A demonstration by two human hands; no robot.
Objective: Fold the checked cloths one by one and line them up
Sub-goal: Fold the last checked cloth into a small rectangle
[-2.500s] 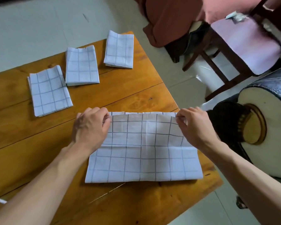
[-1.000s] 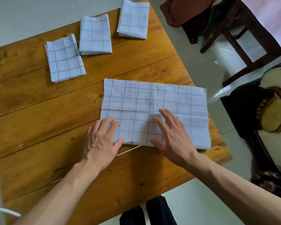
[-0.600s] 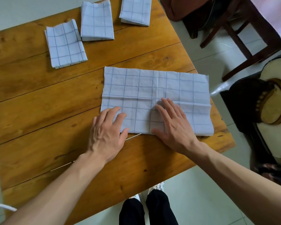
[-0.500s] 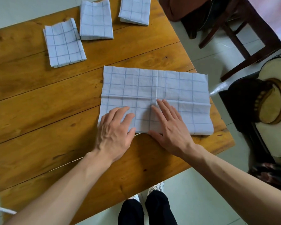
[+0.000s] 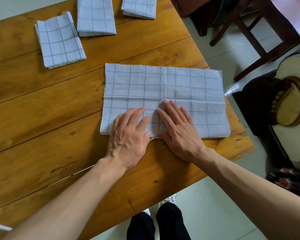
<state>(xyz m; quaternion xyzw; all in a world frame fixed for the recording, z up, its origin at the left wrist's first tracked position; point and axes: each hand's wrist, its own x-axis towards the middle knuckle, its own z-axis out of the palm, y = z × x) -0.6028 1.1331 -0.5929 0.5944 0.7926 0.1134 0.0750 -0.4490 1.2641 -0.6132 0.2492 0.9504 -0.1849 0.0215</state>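
Observation:
A white cloth with a blue check point(image 5: 163, 87), folded into a wide rectangle, lies flat near the right edge of the wooden table point(image 5: 42, 104). My left hand point(image 5: 130, 135) and my right hand point(image 5: 178, 130) rest palm down, side by side, on the middle of its near edge, fingers spread and flat. Neither hand grips anything. Three smaller folded checked cloths lie in a row at the far side: one on the left point(image 5: 59, 40), one in the middle point(image 5: 95, 16), one on the right point(image 5: 139, 6), partly cut off by the frame.
A thin white string point(image 5: 68, 176) lies across the near part of the table. Right of the table stand a dark wooden chair point(image 5: 260, 32) and a round drum-like object point(image 5: 291, 101). My legs point(image 5: 156, 224) show below the table's near edge.
Both hands left the cloth's far corners and came down flat on its near edge. Over the last second my left hand slid right until it lay next to my right hand.

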